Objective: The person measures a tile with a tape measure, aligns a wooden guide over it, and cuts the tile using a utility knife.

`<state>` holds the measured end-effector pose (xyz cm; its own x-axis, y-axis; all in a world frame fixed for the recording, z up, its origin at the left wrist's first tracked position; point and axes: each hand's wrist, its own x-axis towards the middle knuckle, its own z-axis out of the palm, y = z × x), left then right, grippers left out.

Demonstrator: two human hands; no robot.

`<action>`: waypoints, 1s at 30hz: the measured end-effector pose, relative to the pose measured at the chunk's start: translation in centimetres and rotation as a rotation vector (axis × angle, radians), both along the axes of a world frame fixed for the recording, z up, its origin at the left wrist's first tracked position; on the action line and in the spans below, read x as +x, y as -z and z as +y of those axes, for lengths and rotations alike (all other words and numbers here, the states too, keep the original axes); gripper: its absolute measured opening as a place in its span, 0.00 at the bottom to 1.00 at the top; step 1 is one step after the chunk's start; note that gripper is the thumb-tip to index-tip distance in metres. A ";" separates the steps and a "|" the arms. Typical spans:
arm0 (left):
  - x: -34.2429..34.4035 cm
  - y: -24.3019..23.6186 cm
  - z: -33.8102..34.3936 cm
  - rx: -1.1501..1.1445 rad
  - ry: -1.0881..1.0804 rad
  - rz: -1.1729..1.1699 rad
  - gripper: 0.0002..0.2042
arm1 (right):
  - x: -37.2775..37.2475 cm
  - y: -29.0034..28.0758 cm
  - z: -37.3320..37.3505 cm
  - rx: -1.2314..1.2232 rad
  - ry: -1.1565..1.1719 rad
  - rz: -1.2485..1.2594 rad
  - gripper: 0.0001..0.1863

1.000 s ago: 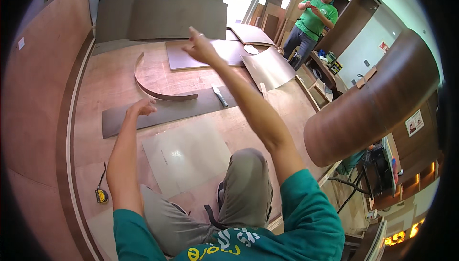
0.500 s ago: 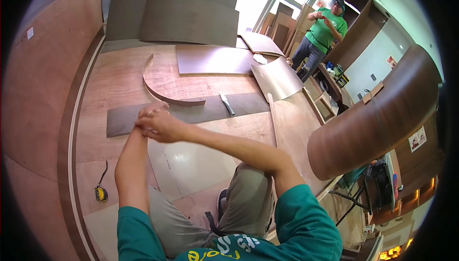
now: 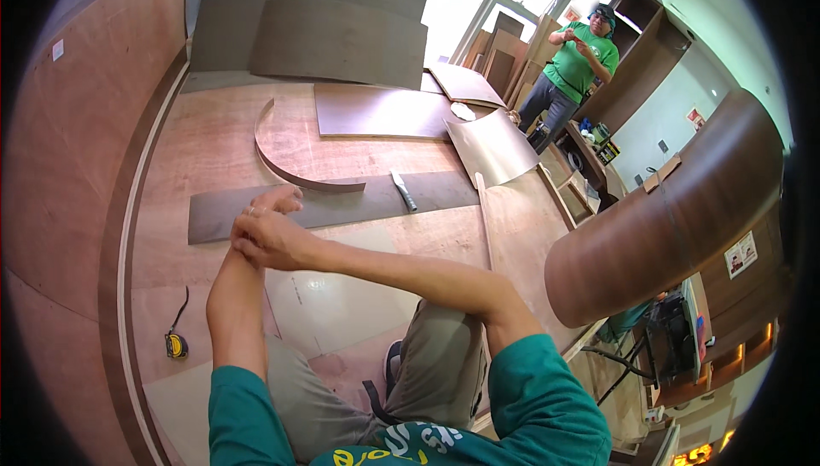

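Note:
My right hand (image 3: 272, 240) is closed round my left wrist, its forearm crossing in front of me from the right. Beyond it my left hand (image 3: 282, 199) shows only in part; its fingers are loosely bent and a little apart, and nothing shows in them. Both hands are above the near edge of a long dark brown strip (image 3: 342, 206) lying on the wooden surface. On that strip rests a knife-like tool (image 3: 404, 191) with a pale blade and dark handle. Just past my hands a thin curved brown edging strip (image 3: 272, 161) stands on its edge.
A yellow and black tape measure (image 3: 176, 345) lies at the left, near a wooden side wall (image 3: 64, 167). Large brown panels (image 3: 337, 43) are at the far side. A curved brown sheet roll (image 3: 658, 218) is at the right. A co-worker in green (image 3: 576, 64) stands at the back right.
My hands have shifted slightly left, and more of my left hand's fingers shows past the right hand. The right hand stays on the left wrist.

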<state>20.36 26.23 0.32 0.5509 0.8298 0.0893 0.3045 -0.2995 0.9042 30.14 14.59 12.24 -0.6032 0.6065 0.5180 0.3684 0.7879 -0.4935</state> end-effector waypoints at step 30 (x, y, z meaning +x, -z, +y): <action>3.1 1.2 6.3 -0.294 0.209 0.641 0.27 | 17.8 -18.8 12.0 0.928 0.456 -0.705 0.27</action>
<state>23.49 32.54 -0.84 0.5692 0.6421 -0.5135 0.7639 -0.1819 0.6192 47.92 26.56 31.06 -0.7541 0.4122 0.5113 0.6568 0.4636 0.5948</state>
